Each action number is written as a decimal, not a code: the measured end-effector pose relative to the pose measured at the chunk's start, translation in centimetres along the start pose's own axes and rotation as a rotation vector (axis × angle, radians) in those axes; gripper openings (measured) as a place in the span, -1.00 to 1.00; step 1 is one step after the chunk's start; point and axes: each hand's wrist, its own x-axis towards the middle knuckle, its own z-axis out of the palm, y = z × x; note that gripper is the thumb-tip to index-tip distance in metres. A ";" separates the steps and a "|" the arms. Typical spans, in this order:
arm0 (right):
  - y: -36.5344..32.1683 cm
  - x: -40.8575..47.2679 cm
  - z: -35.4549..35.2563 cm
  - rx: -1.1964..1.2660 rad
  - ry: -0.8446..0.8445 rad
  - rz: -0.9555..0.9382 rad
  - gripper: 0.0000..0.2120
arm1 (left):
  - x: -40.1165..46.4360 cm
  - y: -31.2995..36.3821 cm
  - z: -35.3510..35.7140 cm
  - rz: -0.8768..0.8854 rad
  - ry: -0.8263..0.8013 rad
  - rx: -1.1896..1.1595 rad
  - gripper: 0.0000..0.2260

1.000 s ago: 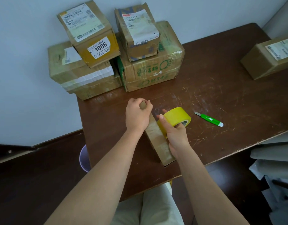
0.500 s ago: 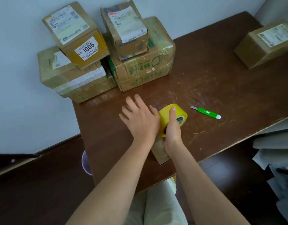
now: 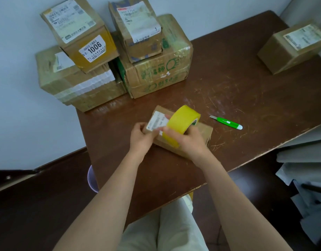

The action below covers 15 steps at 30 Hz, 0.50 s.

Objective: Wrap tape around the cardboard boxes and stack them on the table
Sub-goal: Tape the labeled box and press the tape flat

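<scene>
- A lilac bin (image 3: 91, 180) peeks out under the desk's left edge, low and out of the way.
- Four taped cardboard boxes fill the far-left corner of the desk (image 3: 246, 98) in two stacks: the box marked 1006 (image 3: 80, 33) sits tilted on a white-banded box (image 3: 78, 86), and a labelled box (image 3: 138, 29) rests on a green-printed carton (image 3: 156, 69). Judged from the task, these are already wrapped and parked against the wall.
- The left hand (image 3: 141, 136) grips the left end of the small flat box (image 3: 201, 133), which lies near the middle of the desk toward the front edge; the hold probably steadies it against the pull of the tape.
- The right hand (image 3: 190, 140) is clenched around the yellow tape roll (image 3: 181, 124), which stands on edge on top of the small flat box, across its white shipping label (image 3: 157, 122), seemingly to run a band around the middle.
- A green utility knife (image 3: 226, 122) lies just right of the box, within easy reach for cutting.
- One more labelled box (image 3: 293, 48) sits apart at the far-right corner; I cannot tell whether it is wrapped.
</scene>
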 end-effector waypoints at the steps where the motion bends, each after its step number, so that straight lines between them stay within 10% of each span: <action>1: 0.8 -0.3 0.2 -0.054 -0.041 0.019 -0.79 | -0.2 -0.8 0.0 0.022 -0.014 0.149 -0.66; 8: 1.8 -0.2 -0.7 -0.018 -0.016 -0.036 -0.85 | 0.7 -1.6 1.2 0.545 -0.201 0.509 -0.54; 15: 0.4 1.0 -2.4 -0.137 -0.152 -0.045 -0.84 | 1.3 -1.8 1.1 0.517 -0.302 0.404 -0.60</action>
